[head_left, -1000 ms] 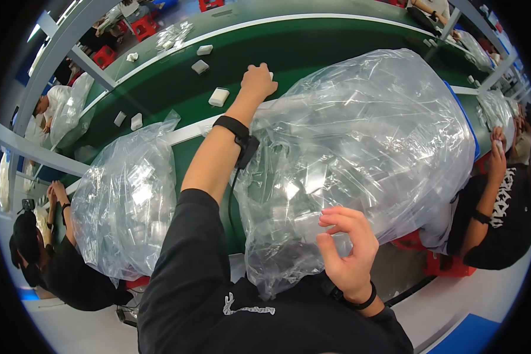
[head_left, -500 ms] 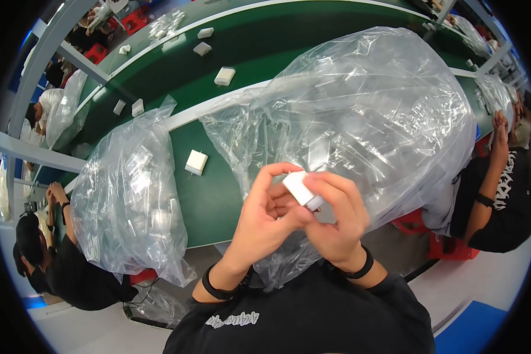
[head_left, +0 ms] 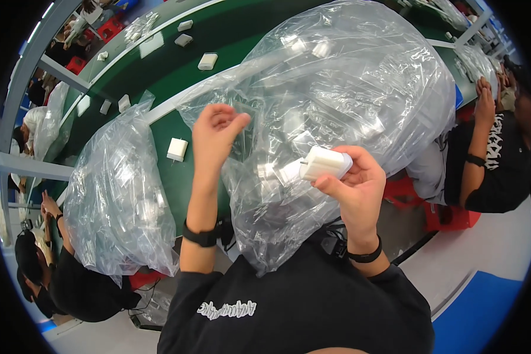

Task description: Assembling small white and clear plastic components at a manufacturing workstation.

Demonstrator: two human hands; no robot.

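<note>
A white plug-in charger block (head_left: pixel 324 163) with a small metal prong at its left end sits between the thumb and fingers of my right hand (head_left: pixel 363 184). It is held above the near part of a large clear plastic bag (head_left: pixel 360 82), which contains several white blocks. Over the bag's left edge, my left hand (head_left: pixel 215 135) has its fingers curled and its thumb toward them, closed at the clear film. On the green bench (head_left: pixel 166 133), left of that hand, lies another white charger block (head_left: pixel 177 149) with its prongs showing.
A second filled plastic bag (head_left: pixel 121 189) rests to the left. Several white blocks, one of them here (head_left: pixel 207 61), lie on the green belt (head_left: pixel 165 71) beyond a pale rail (head_left: pixel 165 110). Co-workers sit at the left (head_left: pixel 82 271) and right (head_left: pixel 484 159), near red stools (head_left: pixel 451 217).
My hands have parted. The left moved away to the bag's left edge, while the right kept the charger block, turning it so its prong end points left. The view has shifted slightly.
</note>
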